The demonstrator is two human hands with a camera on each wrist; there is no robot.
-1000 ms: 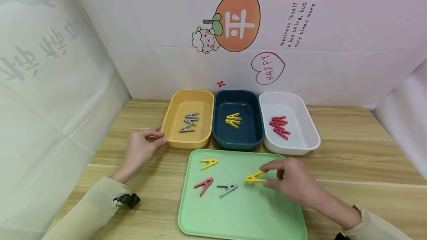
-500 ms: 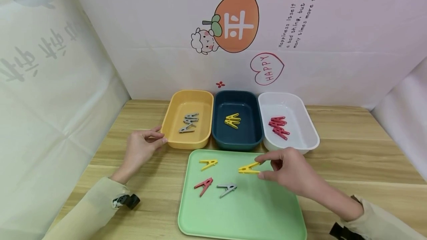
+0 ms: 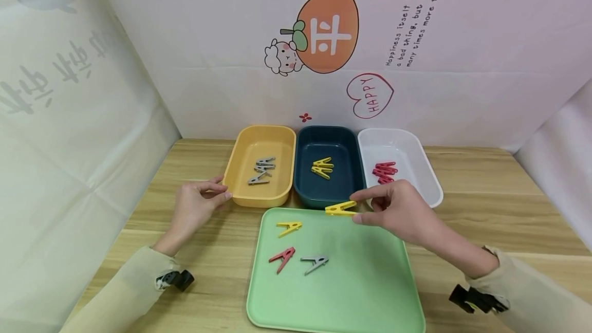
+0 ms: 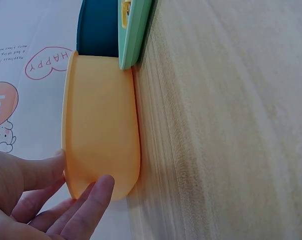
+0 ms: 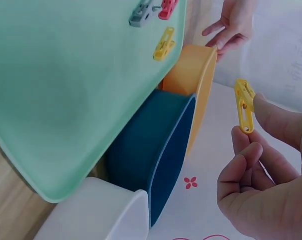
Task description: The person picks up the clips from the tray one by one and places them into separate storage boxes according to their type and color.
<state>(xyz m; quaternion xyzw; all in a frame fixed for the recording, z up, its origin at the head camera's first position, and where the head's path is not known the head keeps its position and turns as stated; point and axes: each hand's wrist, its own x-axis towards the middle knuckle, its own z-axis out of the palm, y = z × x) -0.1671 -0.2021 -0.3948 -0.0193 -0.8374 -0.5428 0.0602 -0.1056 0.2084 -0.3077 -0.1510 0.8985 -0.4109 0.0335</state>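
Note:
My right hand pinches a yellow clothespin by its handle ends, between thumb and fingers. In the head view it overlaps the far edge of the green tray, just in front of the dark blue bin. Two yellow clothespins lie in that bin. My left hand rests its fingertips at the near left corner of the orange-yellow bin, fingers fairly straight against its outer wall in the left wrist view. On the tray lie a yellow clothespin, a red clothespin and a grey clothespin.
Grey clothespins lie in the orange-yellow bin. A white bin with red clothespins stands at the right of the row, partly hidden by my right hand. Behind the bins rises a printed white curtain. Wooden tabletop surrounds everything.
My right hand has carried the yellow clothespin up and slightly left, from over the tray's middle to its far edge by the dark blue bin. My left hand has stayed in place.

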